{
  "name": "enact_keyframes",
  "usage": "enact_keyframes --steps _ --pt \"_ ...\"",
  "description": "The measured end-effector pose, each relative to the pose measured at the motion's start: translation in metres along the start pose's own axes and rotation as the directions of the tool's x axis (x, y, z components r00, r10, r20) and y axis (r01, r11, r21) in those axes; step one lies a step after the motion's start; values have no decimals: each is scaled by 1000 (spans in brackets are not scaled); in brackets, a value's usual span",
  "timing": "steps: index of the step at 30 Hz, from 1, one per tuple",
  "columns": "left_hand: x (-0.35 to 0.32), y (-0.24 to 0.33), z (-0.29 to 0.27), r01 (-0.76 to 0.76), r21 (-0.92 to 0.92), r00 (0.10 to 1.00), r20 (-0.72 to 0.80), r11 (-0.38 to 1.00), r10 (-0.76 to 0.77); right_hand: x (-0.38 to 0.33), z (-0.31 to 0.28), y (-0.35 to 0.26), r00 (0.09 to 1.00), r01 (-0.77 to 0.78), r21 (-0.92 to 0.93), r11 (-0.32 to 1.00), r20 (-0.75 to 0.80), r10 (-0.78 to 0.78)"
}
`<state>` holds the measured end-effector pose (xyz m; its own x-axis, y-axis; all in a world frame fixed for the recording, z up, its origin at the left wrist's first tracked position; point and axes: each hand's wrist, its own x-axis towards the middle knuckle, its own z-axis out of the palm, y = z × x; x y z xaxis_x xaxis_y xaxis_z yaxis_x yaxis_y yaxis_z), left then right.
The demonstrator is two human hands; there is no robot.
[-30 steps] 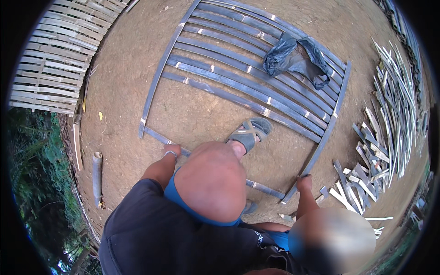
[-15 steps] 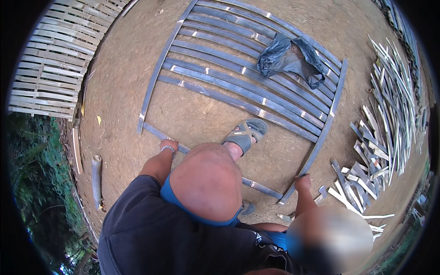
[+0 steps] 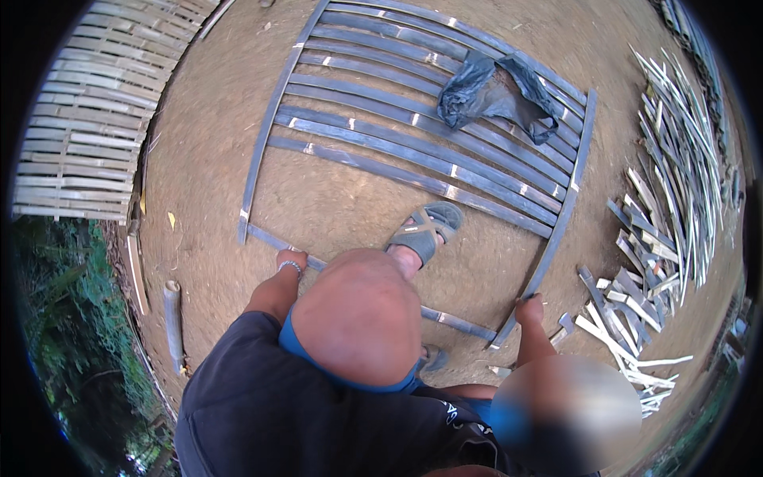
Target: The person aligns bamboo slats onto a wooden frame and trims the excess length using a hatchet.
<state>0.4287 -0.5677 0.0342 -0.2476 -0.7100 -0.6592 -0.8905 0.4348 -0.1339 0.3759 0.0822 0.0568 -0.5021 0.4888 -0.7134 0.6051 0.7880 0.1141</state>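
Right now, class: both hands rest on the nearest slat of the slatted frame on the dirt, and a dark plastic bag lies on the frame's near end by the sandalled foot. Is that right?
One thing is wrong. In the head view the dark plastic bag lies on the far end of the slatted frame, away from the sandalled foot. The left hand and right hand do rest on the nearest slat.

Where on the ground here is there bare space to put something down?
Bare dirt lies between the slat frame and the woven panel on the left, and inside the frame between its lowest fixed slat and the loose slat under the left hand and right hand. The right is crowded with cut strips.
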Motion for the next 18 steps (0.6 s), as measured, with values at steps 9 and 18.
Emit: enact_keyframes --steps 9,18 --pt "-184 97 -91 -530 350 846 278 772 455 -9 -8 -5 993 -116 31 993 6 116" --pt "-458 251 -258 -896 315 445 614 315 652 -20 -2 -17 986 -135 -16 991 93 136"
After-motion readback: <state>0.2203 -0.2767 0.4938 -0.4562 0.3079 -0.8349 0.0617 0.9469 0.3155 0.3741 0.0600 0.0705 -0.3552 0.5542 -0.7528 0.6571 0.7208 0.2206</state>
